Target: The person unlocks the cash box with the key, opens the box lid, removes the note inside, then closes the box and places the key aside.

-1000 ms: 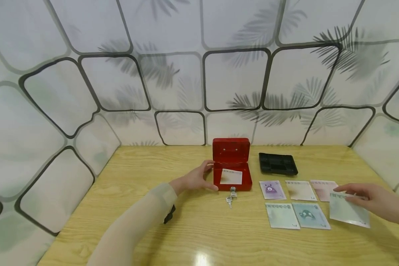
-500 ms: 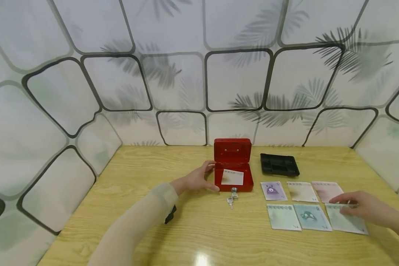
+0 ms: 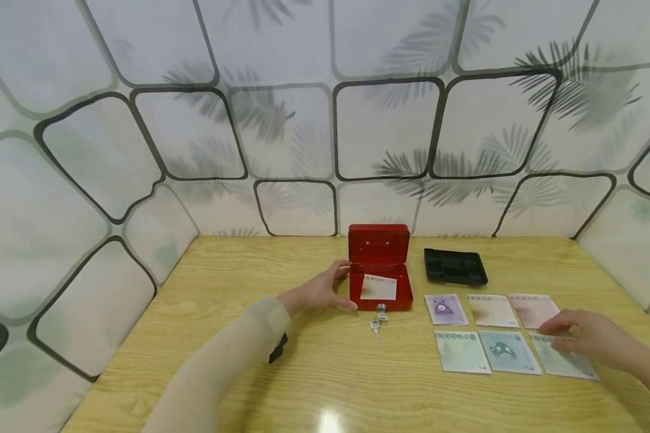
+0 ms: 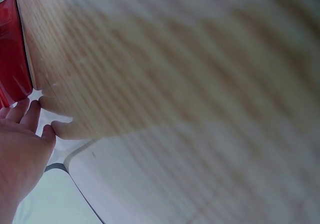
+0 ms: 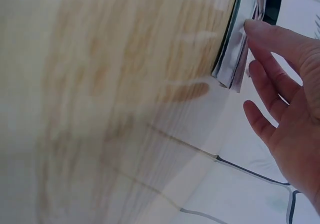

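Observation:
A red cash box [image 3: 381, 304] stands with its lid up, a cream play banknote [image 3: 379, 287] inside. My left hand [image 3: 321, 291] rests along the box's left side, thumb by the front corner and fingers toward the back. In the left wrist view, the fingertips are right at the red wall. My right hand [image 3: 596, 338] is low over a green banknote [image 3: 567, 363] lying at the right end of the front row. Its thumb overlaps that note, and the index finger reaches toward the pink banknote [image 3: 533, 311] behind. The right wrist view has the notes [image 5: 232, 53] edge-on beside the thumb.
A small padlock [image 3: 381, 313] with keys [image 3: 376, 326] hangs at the box's front. Behind the notes lies a black coin tray [image 3: 454, 267]. Also laid out are purple [image 3: 445, 309], cream [image 3: 493, 311], pale green [image 3: 462, 352] and blue-green [image 3: 509, 352] notes. Patterned walls [image 3: 292, 210] edge the table.
My right hand has lowered the green banknote from above the table onto the front row, and its fingers have since shifted slightly on it. The left hand stays by the cash box.

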{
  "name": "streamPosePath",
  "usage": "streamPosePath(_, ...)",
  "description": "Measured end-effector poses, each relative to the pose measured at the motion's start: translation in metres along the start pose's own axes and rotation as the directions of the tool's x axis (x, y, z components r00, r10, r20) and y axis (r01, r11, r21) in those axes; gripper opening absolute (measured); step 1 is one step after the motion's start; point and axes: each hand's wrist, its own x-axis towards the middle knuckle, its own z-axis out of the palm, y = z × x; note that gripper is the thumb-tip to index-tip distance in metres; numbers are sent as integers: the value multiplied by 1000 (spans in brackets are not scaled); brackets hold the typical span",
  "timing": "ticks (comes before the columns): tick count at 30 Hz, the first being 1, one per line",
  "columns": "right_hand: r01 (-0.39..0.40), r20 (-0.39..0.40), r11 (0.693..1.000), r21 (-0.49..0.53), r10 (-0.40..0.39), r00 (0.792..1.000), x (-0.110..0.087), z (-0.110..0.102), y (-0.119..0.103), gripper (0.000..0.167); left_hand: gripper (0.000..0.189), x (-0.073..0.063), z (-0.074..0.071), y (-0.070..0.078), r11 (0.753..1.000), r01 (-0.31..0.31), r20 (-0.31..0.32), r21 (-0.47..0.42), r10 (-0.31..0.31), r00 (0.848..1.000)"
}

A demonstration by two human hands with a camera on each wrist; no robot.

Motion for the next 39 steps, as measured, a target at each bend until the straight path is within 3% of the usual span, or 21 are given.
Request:
streamPosePath(7, -97, -6, 991, 89, 98, 995, 17, -12, -26, 19, 94, 0, 0, 2, 1000, -19, 0, -14, 19, 1000)
streamPosePath(14, -17, -2, 981, 192, 18, 1000, 59, -12, -70, 29, 93, -2, 0, 2, 1000, -25, 1, -17, 25, 1000)
streamPosePath(25, 102, -29, 933, 346, -98, 995, 135, 21, -128, 34, 92, -3, -1, 3, 999, -31, -1, -38, 31, 1000)
streamPosePath(30, 67, 19, 914, 401, -81, 997, 164, 36, -146, 35, 92, -1, -1, 1, 999, -33, -4, -27, 33, 999)
streamPosePath(39, 16, 107, 921, 390, -62, 992, 200, 62, -162, 33, 94, 1, 0, -1, 1000, -19, -3, -13, 19, 1000)
